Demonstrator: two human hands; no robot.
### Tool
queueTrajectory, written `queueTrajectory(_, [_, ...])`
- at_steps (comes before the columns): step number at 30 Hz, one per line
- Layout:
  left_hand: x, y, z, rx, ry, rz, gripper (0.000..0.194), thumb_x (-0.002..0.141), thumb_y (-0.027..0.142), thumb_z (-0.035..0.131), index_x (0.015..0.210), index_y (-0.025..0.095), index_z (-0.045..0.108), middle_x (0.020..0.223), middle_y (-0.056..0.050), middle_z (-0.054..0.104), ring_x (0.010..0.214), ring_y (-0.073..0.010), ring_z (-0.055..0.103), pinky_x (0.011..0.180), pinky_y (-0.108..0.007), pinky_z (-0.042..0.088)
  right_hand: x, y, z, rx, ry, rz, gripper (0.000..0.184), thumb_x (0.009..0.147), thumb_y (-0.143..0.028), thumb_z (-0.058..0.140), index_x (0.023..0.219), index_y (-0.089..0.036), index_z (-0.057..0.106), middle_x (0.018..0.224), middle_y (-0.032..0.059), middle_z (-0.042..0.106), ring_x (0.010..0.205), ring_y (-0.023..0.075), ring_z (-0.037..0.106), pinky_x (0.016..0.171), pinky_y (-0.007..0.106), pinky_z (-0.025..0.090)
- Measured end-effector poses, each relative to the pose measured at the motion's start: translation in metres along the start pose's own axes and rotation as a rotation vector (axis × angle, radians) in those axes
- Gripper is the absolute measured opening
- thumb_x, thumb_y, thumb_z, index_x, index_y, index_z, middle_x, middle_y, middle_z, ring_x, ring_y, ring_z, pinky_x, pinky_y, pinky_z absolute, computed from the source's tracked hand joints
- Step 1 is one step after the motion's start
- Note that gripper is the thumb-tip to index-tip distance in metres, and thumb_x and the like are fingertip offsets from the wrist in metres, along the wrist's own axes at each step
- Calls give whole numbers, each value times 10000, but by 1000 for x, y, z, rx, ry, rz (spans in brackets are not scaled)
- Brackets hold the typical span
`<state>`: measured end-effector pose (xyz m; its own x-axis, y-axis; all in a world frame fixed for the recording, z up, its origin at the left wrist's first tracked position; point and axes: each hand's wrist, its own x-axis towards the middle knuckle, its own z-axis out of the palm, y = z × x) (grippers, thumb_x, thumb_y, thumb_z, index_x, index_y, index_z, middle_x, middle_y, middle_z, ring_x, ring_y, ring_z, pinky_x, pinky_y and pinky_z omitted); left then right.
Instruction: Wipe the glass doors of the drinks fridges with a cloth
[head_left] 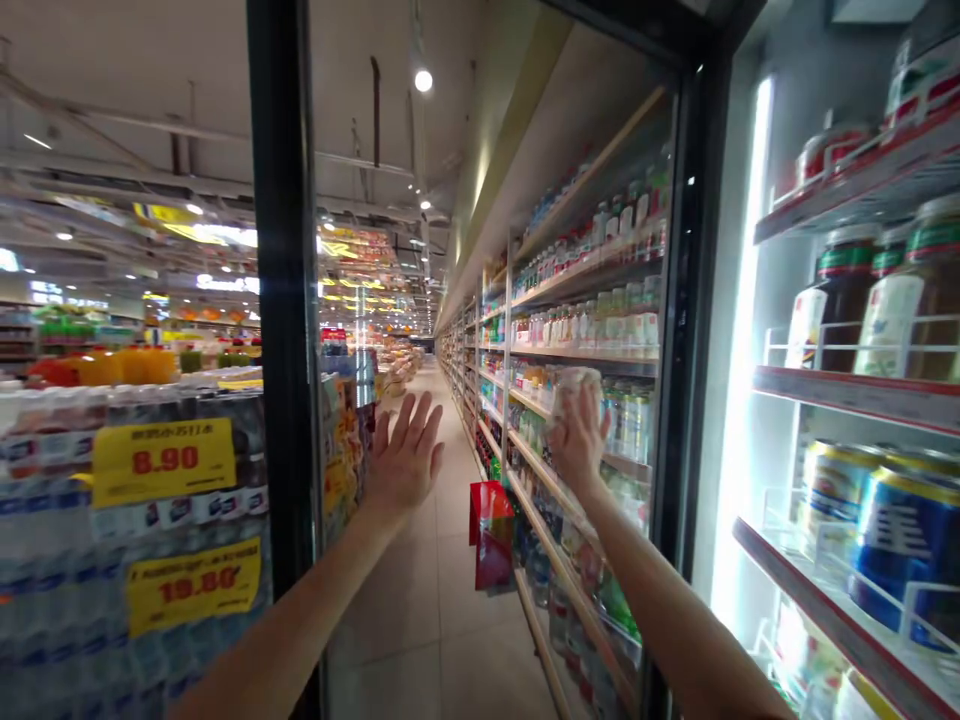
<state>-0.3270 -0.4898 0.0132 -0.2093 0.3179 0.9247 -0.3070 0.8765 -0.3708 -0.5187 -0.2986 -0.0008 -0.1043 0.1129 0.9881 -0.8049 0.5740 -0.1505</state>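
Open shelving [585, 352]: rows of bottles on several tiers, visible in the door's glass. Lit cabinet [727, 350], at right: wire-guarded shelves loaded with bottles and cans. Door [281, 300]: black frame with glass pane, standing before the person. Stacked bottle packs [56, 570], at left: bottles in dense rows, yellow price signs [163, 462] at the front. Bottles [847, 285] on the cabinet's middle shelf: dark liquid, green neck bands, pale labels. Left hand [405, 460]: fingers spread, palm toward the pane; contact cannot be determined. Right hand [579, 435]: fingers over the crumpled white cloth [579, 382], holding it at the pane. Cans [907, 545]: blue and gold, one shelf below those bottles; contents hidden
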Motion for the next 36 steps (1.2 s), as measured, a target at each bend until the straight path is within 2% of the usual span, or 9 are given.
queueTrajectory(2, [0, 1, 0, 4, -3, -8, 573, 881, 234, 422, 1421, 181, 236, 1428, -102, 342, 1377, -229, 182, 1128, -470, 148, 10, 15, 0, -22, 114, 371, 497, 866, -289, 319, 1345, -192, 404, 1434, 166, 340, 1351, 312, 266, 1009, 627, 244])
queueTrajectory(4, [-1, 1, 2, 10, 2, -12, 570, 883, 233, 413, 1422, 182, 233, 1433, -101, 335, 1376, -231, 189, 1126, -471, 152, 10, 4, 2, 5, 123, 412, 509, 871, -290, 311, 1361, -172, 382, 1445, 179, 312, 1361, 328, 234, 1005, 631, 246])
queueTrajectory(10, [-4, -3, 6, -6, 1, -10, 592, 889, 248, 409, 1435, 206, 183, 1445, -89, 313, 1376, -225, 193, 1121, -469, 166, -28, -41, 0, 92, -214, -504, 465, 835, -254, 439, 1294, -328, 454, 1432, 21, 384, 1378, 214, 227, 1119, 505, 141])
queueTrajectory(15, [-3, -1, 5, 7, -8, -15, 577, 883, 235, 411, 1426, 197, 219, 1445, -91, 315, 1379, -230, 183, 1121, -479, 156, -22, 16, -6, -54, 59, 282, 494, 864, -262, 317, 1349, -224, 399, 1440, 131, 346, 1352, 291, 277, 1025, 609, 245])
queueTrajectory(17, [-1, -1, 5, 2, -7, -17, 569, 879, 231, 421, 1418, 187, 244, 1440, -99, 324, 1381, -229, 175, 1123, -477, 152, -23, 8, -4, -40, 72, 361, 508, 866, -268, 312, 1363, -185, 382, 1447, 157, 322, 1359, 310, 253, 1015, 612, 259])
queueTrajectory(23, [-11, 0, 3, -19, -34, -26, 545, 880, 228, 429, 1404, 188, 281, 1431, -104, 342, 1384, -223, 164, 1123, -473, 146, -50, -38, 1, 84, -210, -422, 433, 850, -262, 421, 1273, -333, 475, 1407, 31, 419, 1365, 225, 262, 1101, 525, 170])
queueTrajectory(29, [-52, 23, -4, 2, -107, -36, 611, 873, 282, 458, 1426, 172, 222, 1423, -112, 345, 1386, -222, 138, 1136, -452, 96, -37, 0, -1, -55, 49, 283, 499, 883, -264, 310, 1375, -195, 353, 1451, 170, 308, 1366, 299, 240, 1019, 605, 251])
queueTrajectory(34, [-58, 24, -1, 9, -109, -46, 650, 866, 306, 484, 1433, 191, 187, 1421, -99, 349, 1379, -224, 180, 1132, -449, 119, -56, -49, 1, 94, -129, -403, 451, 852, -263, 427, 1301, -292, 448, 1424, 55, 388, 1373, 232, 230, 1101, 512, 169])
queueTrajectory(36, [-56, 22, -2, 9, -106, -37, 631, 871, 294, 475, 1430, 188, 202, 1416, -100, 356, 1376, -222, 190, 1131, -444, 129, -61, -43, 0, 94, -167, -488, 425, 847, -263, 437, 1267, -307, 480, 1396, 41, 428, 1361, 221, 260, 1105, 510, 151])
